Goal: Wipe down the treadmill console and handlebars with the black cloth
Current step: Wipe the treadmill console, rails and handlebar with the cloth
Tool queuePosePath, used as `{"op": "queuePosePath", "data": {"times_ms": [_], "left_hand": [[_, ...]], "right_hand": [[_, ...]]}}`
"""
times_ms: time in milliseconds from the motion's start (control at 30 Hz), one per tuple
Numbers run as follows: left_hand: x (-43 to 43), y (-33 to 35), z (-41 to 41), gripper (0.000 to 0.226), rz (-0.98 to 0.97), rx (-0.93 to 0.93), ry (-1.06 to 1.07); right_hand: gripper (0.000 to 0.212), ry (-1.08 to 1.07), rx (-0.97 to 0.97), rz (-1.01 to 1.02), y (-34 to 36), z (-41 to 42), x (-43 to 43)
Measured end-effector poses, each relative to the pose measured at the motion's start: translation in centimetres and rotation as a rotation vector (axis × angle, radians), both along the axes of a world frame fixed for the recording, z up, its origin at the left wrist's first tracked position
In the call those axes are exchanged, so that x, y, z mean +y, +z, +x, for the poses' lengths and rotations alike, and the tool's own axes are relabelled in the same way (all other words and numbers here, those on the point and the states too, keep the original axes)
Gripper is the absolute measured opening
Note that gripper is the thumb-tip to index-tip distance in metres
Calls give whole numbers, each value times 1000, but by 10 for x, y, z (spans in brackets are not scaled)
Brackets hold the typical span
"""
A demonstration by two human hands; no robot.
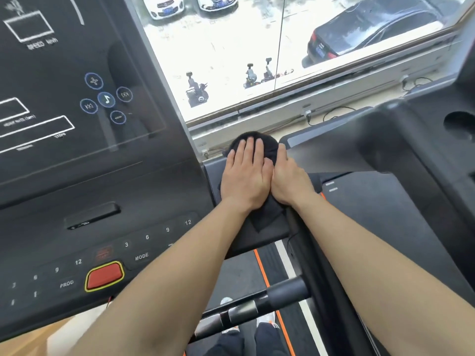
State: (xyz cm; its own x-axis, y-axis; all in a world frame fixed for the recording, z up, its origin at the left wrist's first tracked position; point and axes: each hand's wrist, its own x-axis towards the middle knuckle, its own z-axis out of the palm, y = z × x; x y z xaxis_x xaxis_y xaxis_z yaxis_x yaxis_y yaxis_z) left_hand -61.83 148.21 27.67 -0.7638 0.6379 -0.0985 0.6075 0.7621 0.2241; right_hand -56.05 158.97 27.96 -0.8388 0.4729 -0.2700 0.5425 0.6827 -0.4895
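Left hand (244, 176): flat, palm down; fingers straight and close together; pressed onto the black cloth (270, 150)
Right hand (289, 182): set against the left hand, the two touching along the thumb side; thumb lies on the cloth's right edge; the other fingers drop over the far side out of sight, so I cannot tell whether they are curled or straight
Cloth: bunched into a dark mound just past the left fingertips; a flat corner trails out below both wrists toward the person
Cloth's seat: the side ledge (257, 240) at the right of the console (77, 176); the cloth covers most of its width
Left edge: the ledge butts against the console's upright panel, just beside the left hand's little finger
Right edge: a dark side rail (316, 265) runs down under the right wrist and forearm
Far edge: the mound overhangs the ledge's end, with the window sill (257, 116) beyond it
Near edge: bare ledge lies below the trailing corner, then the belt (244, 268) with its orange stripe
Handlebar (259, 303): crosses below both forearms, well apart from the hands and cloth
Console face: red stop button (104, 276) and numbered keys lie left of the left forearm
Right side: a neighbouring treadmill (385, 140) stands just beyond the rail
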Motion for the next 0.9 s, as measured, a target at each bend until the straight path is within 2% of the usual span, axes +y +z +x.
{"op": "queuePosePath", "data": {"times_ms": [133, 300, 400, 533, 633, 767, 900], "left_hand": [[-6, 3, 9, 60, -13, -7, 14], [-47, 9, 83, 66, -63, -3, 60], [-65, 9, 126, 69, -105, 17, 111], [-78, 12, 149, 75, -139, -28, 105], [-70, 15, 132, 79, -80, -31, 118], [-42, 12, 70, 72, -53, -53, 114], [-24, 6, 44, 69, -61, -3, -2]], "right_hand": [[66, 15, 9, -29, 3, 5, -2], [71, 218, 11, 300, -12, 75, -29], [73, 403, -48, 427, -22, 109, -38], [70, 532, 33, 452, -16, 116, -43], [68, 654, 55, 453, -13, 91, -26], [60, 486, 90, 281, -17, 46, -7], [66, 193, 152, -110, -25, 37, 5]]}}
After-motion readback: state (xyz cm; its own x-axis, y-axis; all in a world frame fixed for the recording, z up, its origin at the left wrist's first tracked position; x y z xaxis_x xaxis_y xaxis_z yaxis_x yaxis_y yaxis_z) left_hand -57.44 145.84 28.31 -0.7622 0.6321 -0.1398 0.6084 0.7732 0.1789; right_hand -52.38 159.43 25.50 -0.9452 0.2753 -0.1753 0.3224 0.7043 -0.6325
